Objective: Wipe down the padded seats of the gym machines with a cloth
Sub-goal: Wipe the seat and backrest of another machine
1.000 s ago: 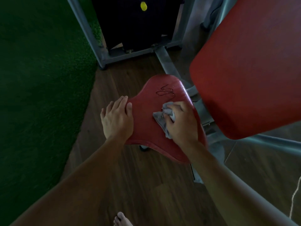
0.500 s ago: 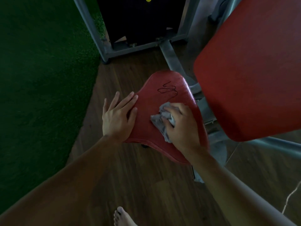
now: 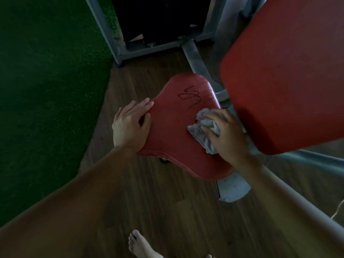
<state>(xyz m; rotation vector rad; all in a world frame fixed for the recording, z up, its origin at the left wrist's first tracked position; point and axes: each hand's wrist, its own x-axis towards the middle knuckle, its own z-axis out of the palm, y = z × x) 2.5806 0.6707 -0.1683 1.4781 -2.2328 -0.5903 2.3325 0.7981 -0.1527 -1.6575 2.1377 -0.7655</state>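
A red padded seat of a gym machine fills the middle of the view, with a dark scribble mark near its far end. My right hand presses a crumpled grey cloth against the seat's right side, just below the scribble. My left hand lies flat on the seat's left edge, fingers together and pointing forward, holding nothing. A large red back pad hangs over the seat's right side.
The grey metal machine frame and a dark weight stack stand behind the seat. Green turf covers the floor at the left, wooden flooring lies below. My bare foot shows at the bottom. A white base plate sits under the seat.
My right hand has slid the cloth toward the seat's right edge. My left hand has flattened along the left edge, and the camera has moved closer.
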